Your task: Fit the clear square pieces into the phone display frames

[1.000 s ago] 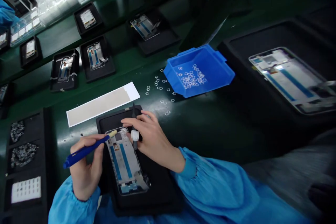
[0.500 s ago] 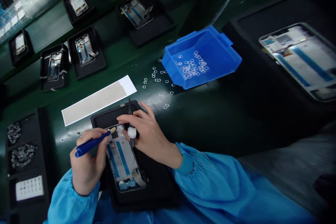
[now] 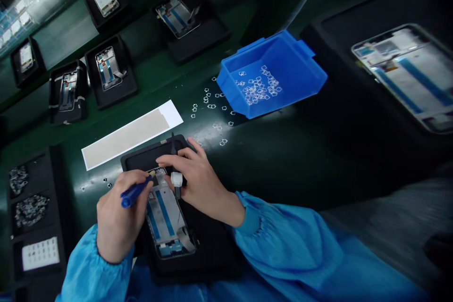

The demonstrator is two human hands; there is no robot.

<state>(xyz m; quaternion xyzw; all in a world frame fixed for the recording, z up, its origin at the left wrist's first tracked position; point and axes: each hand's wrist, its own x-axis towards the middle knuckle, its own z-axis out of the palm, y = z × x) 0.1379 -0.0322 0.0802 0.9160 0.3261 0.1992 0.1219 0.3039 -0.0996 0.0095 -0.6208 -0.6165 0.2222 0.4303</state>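
My left hand [image 3: 120,212] is closed round a blue pen-shaped tool [image 3: 132,194]. Its pale yellow tip touches or hovers just over the top of a phone frame [image 3: 170,222]; I cannot tell which. Two blue strips run along that frame, which lies in a black tray [image 3: 208,250]. From the other side, my right hand [image 3: 200,184] curls over the frame's upper end. A dark, slim tool like tweezers [image 3: 178,192], with a white wrap round it, is held in this hand. Its fingertips are near the yellow tip, and what they pinch is too small to make out.
Beyond the tray lies a pale strip sheet [image 3: 132,134]. A blue bin [image 3: 300,75] holds many small white frame-shaped pieces, with several scattered beside it. More phone frames sit in black trays [image 3: 129,85] behind. A compartment tray [image 3: 38,155] with small dark parts stands left.
My left hand has shifted slightly right, and the blue tool's rear end has swung right and up, so it stands steeper. My right hand has hardly moved.
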